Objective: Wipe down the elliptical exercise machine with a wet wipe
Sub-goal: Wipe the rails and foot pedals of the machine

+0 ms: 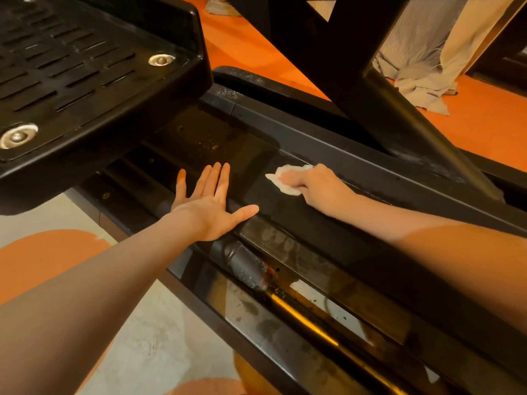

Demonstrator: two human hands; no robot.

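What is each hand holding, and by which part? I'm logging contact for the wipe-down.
The right hand holds the wet wipe, its grip bunching the wipe's near side. The left hand lies flat, holding nothing.

Orange floor (484, 124), pale curtain (433, 61) — frayed hem

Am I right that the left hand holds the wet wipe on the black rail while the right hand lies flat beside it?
Not quite: the hands are swapped. The head view shows the right hand gripping the wet wipe on the black rail, while the left hand lies flat beside it.
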